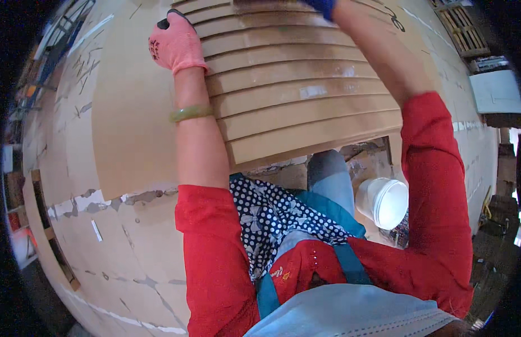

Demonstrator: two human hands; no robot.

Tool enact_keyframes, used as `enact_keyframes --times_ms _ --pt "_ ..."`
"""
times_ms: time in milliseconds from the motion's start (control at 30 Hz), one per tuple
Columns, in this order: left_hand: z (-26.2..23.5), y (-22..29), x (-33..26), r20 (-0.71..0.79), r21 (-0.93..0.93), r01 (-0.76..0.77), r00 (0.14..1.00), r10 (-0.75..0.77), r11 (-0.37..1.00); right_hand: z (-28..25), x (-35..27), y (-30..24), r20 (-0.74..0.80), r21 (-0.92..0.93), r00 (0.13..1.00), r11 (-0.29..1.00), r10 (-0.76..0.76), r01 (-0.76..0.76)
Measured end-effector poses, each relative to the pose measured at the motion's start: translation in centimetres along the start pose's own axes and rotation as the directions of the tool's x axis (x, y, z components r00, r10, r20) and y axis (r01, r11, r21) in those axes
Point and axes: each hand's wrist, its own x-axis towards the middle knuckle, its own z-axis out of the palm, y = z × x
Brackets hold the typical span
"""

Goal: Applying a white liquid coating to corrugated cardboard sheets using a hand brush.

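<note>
My left hand (177, 44), in a pink glove with dark fingertips, rests at the left ends of overlapping cardboard sheets (311, 118). Its fingers are curled closed; what they hold, if anything, is hidden. The sheets lie fanned in steps, their long edges running across, with shiny wet-looking patches on several of them. My right hand (322, 7), in a blue glove, reaches over the far sheets and is cut off by the upper edge, its fingers out of sight. Beside it is a dark blurred thing (272, 7) whose kind I cannot make out.
A white bucket (391, 203) stands near my right elbow, close to my knee. Under the sheets lies a large flat piece of cardboard (131, 129) on a worn floor (137, 247). A wooden pallet (462, 28) is at the far right, with a pale box (495, 91) nearer.
</note>
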Motion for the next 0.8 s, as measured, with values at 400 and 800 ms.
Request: enact_keyframes --times_ms 400,800 --pt "-0.1 -1.3 0.5 -0.019 0.052 -0.047 0.999 0.049 0.998 -6.5 -4.0 1.0 0.138 0.39 0.934 0.848 0.331 -0.358" --pt "-0.1 -1.5 0.5 0.019 0.033 -0.106 0.994 0.106 0.994 -6.2 -7.3 5.8 0.373 0.022 0.842 0.903 0.391 -0.429"
